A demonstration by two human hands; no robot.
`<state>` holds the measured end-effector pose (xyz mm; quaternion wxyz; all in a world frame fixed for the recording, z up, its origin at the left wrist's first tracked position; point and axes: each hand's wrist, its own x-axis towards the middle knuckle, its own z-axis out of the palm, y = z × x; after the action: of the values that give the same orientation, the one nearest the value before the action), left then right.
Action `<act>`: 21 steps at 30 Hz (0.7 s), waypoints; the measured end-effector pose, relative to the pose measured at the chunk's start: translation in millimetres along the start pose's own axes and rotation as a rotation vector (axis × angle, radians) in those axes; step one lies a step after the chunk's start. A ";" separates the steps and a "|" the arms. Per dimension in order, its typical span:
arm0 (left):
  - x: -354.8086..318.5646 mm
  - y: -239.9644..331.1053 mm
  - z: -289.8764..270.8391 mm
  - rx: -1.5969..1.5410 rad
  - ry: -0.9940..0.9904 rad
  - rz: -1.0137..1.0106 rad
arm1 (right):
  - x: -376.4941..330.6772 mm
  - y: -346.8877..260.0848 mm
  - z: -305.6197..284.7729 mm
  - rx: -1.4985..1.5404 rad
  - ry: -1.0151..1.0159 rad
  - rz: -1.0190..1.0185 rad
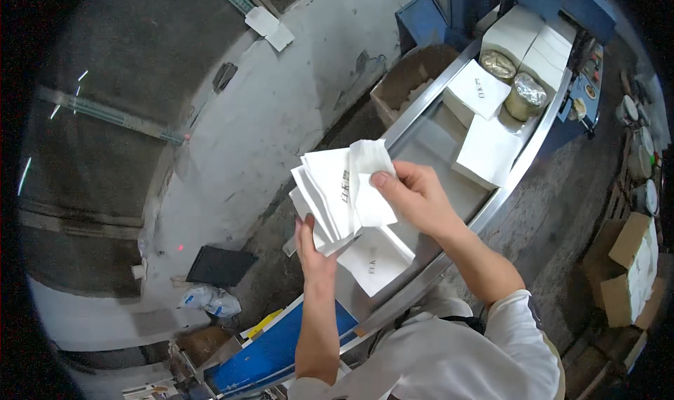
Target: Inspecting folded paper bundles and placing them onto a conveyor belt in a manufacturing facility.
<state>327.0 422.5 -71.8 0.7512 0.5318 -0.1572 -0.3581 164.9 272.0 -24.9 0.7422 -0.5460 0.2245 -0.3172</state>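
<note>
My left hand [317,259] grips a fanned stack of flat white paper bags [326,182] with dark print, supporting it from below and the left side. At the stack's right edge, my right hand [419,198] pinches the top bag [372,162], thumb on its face and fingers behind. Beneath my hands, a smaller pile of printed white bags [375,261] lies on the metal trough table [426,139]. Farther along the trough, more stacks [489,147] stand beside two round, film-wrapped weights or jars [525,96], whose kind I cannot make out.
A cardboard box [413,84] stands left of the trough, against a worn pale wall [281,112]. Blue machinery [586,3] is at the far end. Near left are a blue panel [274,351] and plastic bags [210,299]. An open carton [625,273] sits on the right.
</note>
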 end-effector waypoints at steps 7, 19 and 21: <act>98.4 29.5 86.6 0.141 -0.092 0.198 | 88.7 -5.5 -61.7 -0.012 0.200 -0.096; 234.7 15.1 153.5 0.401 -0.040 0.549 | 180.5 -51.8 -172.1 -0.242 0.577 -0.397; 221.5 5.0 153.4 0.387 -0.076 0.570 | 169.2 -45.8 -160.3 -0.281 0.501 -0.428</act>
<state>388.0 161.9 -40.2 0.6996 0.5855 -0.3924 -0.1171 163.7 34.5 -27.6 0.4986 -0.5825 0.3214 -0.5557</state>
